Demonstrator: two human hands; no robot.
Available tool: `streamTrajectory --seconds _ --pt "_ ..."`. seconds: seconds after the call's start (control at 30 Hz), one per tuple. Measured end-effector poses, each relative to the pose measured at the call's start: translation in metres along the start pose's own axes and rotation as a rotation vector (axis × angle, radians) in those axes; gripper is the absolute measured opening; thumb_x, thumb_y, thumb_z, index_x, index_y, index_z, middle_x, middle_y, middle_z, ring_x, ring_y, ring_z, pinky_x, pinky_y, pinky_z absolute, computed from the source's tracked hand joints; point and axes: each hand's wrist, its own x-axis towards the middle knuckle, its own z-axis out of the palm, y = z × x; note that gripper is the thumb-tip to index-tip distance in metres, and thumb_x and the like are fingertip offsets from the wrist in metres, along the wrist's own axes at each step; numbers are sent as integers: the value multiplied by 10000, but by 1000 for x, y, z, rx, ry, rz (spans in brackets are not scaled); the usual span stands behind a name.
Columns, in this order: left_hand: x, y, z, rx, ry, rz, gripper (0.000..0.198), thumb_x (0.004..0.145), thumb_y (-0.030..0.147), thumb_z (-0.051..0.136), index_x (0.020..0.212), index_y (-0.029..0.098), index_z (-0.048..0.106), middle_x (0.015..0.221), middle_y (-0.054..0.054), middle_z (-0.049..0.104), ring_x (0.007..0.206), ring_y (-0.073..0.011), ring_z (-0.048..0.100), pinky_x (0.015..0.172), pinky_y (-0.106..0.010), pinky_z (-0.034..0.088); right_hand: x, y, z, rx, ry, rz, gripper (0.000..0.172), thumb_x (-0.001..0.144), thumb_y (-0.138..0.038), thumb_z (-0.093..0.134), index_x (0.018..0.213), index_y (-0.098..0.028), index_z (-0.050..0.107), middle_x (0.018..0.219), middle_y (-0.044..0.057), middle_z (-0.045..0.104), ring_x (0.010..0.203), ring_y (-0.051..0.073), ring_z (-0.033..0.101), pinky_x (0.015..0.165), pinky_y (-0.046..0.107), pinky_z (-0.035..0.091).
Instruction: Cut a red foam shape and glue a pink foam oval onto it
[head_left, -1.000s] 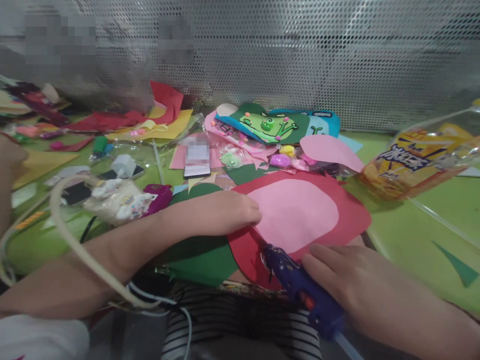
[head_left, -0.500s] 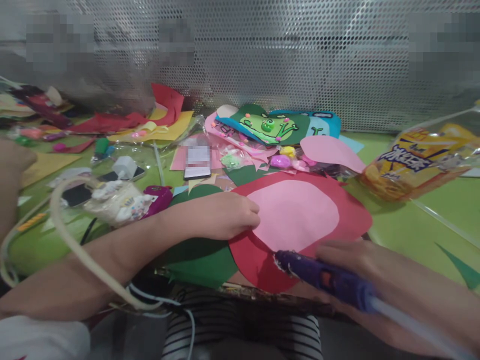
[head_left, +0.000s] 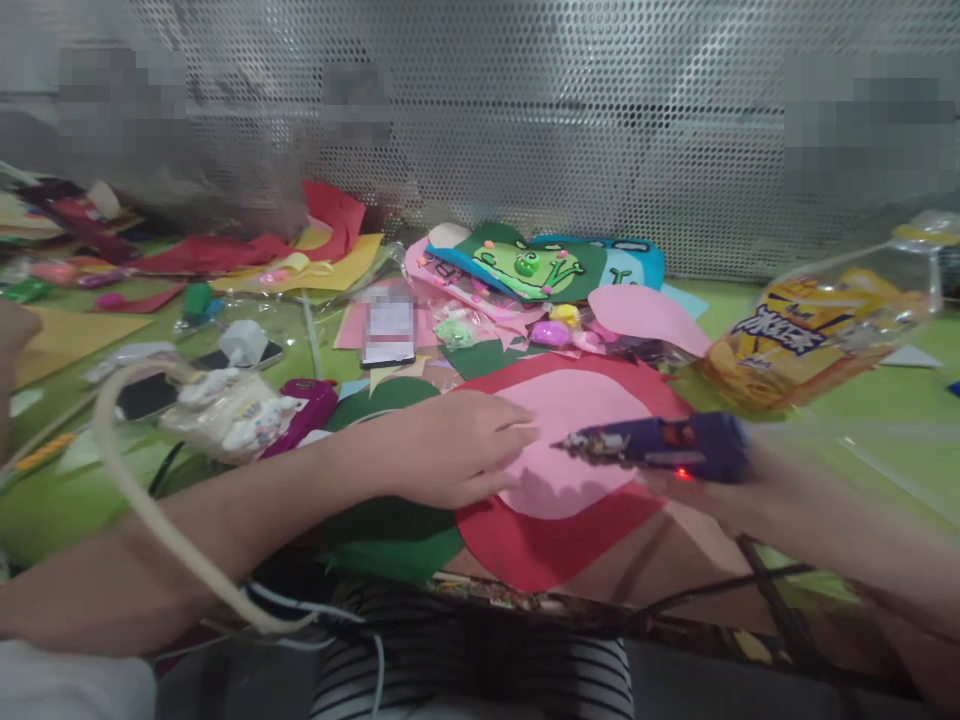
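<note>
My left hand (head_left: 457,450) lies palm down with fingers stretched over the left edge of a pink paper oval (head_left: 559,395). The oval sits on top of a larger red paper shape (head_left: 517,560). Wrapped around a purple hot glue gun (head_left: 652,440), my right hand (head_left: 750,500) is partly hidden behind it. A red light glows on the gun, and its nozzle points left above the middle of the pink oval. Dark green paper (head_left: 390,530) shows under and beside my left forearm.
A tilted plastic drink bottle (head_left: 780,340) lies at the right. Behind the papers are a phone (head_left: 388,330), clay packets (head_left: 551,333) and a decorated green-blue paper craft (head_left: 525,262). A beige tube loop (head_left: 142,470) crosses my left forearm. Another person's hand (head_left: 13,335) shows at far left.
The glue gun has swung up and away from the pink oval's lower edge. The oval now lies flatter on the red paper. My left fingers have gone from curled to stretched out.
</note>
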Motion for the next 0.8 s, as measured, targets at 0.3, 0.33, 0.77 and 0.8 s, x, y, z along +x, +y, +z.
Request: streamTrajectory --seconds 0.3,0.33,0.77,0.8 --pt "-11 23 21 -161 -314 -100 774 888 612 264 1455 112 100 1509 -150 72 1390 -288 57 1099 -518 116 22 8 2 454 251 158 348 809 -484 555 707 -155 610 437 -30 455 431 96 419 416 242 306" --pt "-11 22 21 -163 -316 -109 782 886 617 258 1455 110 87 1509 -152 64 1391 -286 50 1099 -519 114 22 8 3 512 255 176 345 813 -477 553 722 -150 613 445 -31 456 438 90 412 425 242 293" --pt "-4 20 24 -129 -266 -136 829 874 630 283 1455 138 -47 1517 -109 -62 1390 -263 -71 1110 -489 24 41 24 6 1077 621 -46 215 749 -357 599 666 -160 574 486 -41 506 327 45 385 340 188 277" --pt "-4 21 25 -131 -273 -132 825 872 628 295 1458 146 -30 1519 -105 -47 1390 -269 -65 1108 -495 29 42 26 7 1083 606 -39 215 746 -357 604 666 -159 579 506 -34 526 328 45 398 337 185 286"
